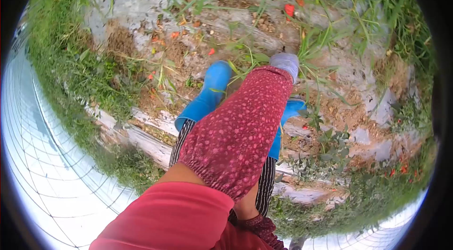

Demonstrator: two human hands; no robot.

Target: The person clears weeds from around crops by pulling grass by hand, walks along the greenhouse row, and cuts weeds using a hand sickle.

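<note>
Gloved left hand (pixel 285 65) low, just beside grass blades (pixel 317 43); red piece (pixel 289 10) lies beyond. Fingers obscured; cannot tell grip.

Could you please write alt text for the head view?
A gloved left hand, its forearm in a red patterned sleeve, extends over weedy ground near two blue boots. Small red and orange pieces lie scattered around; whether the hand holds anything is unclear.
</note>
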